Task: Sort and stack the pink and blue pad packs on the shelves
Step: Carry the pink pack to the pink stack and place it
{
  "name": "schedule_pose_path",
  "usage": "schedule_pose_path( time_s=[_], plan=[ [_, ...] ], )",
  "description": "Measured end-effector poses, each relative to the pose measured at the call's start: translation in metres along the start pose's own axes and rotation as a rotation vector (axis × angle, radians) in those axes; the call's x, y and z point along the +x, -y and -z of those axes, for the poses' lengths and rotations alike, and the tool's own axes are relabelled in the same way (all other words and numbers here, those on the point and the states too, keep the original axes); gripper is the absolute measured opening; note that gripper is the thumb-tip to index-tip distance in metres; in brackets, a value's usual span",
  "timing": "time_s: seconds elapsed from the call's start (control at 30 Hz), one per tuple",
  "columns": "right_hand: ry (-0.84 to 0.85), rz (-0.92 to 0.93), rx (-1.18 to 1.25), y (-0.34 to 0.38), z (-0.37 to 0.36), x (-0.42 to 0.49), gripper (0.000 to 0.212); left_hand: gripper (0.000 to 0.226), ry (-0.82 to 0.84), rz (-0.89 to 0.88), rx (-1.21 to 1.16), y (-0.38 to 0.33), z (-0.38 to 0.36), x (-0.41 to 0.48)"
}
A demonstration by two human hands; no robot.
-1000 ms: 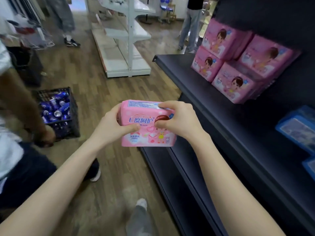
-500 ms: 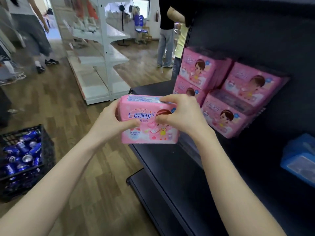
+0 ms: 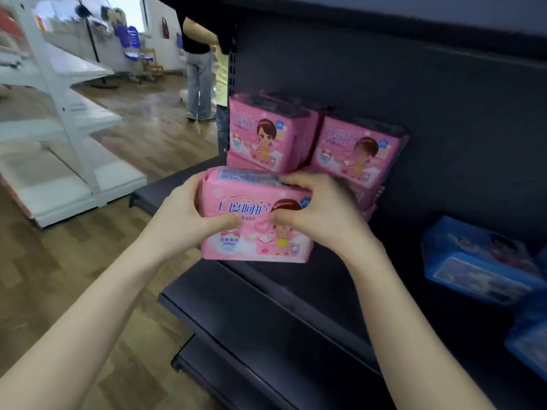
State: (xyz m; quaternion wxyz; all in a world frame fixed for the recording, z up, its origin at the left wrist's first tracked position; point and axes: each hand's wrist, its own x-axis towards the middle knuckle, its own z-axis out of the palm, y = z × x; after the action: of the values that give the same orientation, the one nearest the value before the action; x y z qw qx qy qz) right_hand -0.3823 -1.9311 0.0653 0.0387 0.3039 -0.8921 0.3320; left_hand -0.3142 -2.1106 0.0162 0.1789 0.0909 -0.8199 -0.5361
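Note:
I hold a pink pad pack (image 3: 251, 241) upright with both hands, just in front of the dark shelf (image 3: 296, 291). My left hand (image 3: 183, 214) grips its left end, thumb across the front. My right hand (image 3: 319, 208) grips its right end, fingers over the top. Behind it, two stacks of pink packs stand on the shelf: the left stack (image 3: 263, 134) and the right stack (image 3: 358, 149). Blue pad packs (image 3: 479, 264) lie further right on the same shelf, and another blue pack (image 3: 529, 338) sits lower at the right edge.
A white shelving unit (image 3: 65, 119) stands across the wooden aisle floor (image 3: 59, 261). A person in jeans (image 3: 199, 69) stands at the far end of the dark shelf. A lower dark shelf (image 3: 236, 365) juts out below.
The held pink pack has come closer to the shelf, now right in front of the stacked pink packs. My view has turned toward the shelf; the crate of cans has left the view.

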Motion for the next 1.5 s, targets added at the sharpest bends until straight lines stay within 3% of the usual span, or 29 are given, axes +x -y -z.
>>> schedule_pose_path(
  time_s=[0.23, 0.43, 0.67, 0.87, 1.03, 1.17, 1.37, 1.5],
  plan=[
    [-0.124, -0.129, -0.061, -0.005, 0.015, 0.003, 0.055, 0.065, 0.142, -0.075, 0.009, -0.008, -0.013, 0.045],
    [-0.289, -0.188, -0.122, -0.008, 0.017, -0.001, 0.054, 0.094, 0.264, -0.231, 0.05, -0.019, -0.02, 0.07],
    [-0.558, -0.168, -0.182, -0.008, 0.03, -0.003, 0.049, 0.106, 0.311, -0.393, 0.089, -0.047, -0.03, 0.088],
    [-0.667, -0.142, -0.231, -0.02, 0.038, 0.007, 0.048, 0.078, 0.349, -0.458, 0.12, -0.059, -0.047, 0.108],
    [-0.697, -0.133, -0.232, -0.038, 0.036, 0.018, 0.048, 0.072, 0.372, -0.462, 0.115, -0.06, -0.059, 0.127],
    [-0.678, -0.144, -0.254, -0.047, 0.035, 0.028, 0.05, 0.064, 0.345, -0.488, 0.122, -0.058, -0.068, 0.138],
    [-0.687, -0.167, -0.31, -0.058, 0.026, 0.045, 0.044, 0.086, 0.186, -0.612, 0.276, -0.048, -0.083, 0.144],
    [-0.706, -0.15, -0.362, -0.064, 0.021, 0.048, 0.042, 0.072, 0.106, -0.759, 0.381, -0.036, -0.092, 0.146]
  ],
)
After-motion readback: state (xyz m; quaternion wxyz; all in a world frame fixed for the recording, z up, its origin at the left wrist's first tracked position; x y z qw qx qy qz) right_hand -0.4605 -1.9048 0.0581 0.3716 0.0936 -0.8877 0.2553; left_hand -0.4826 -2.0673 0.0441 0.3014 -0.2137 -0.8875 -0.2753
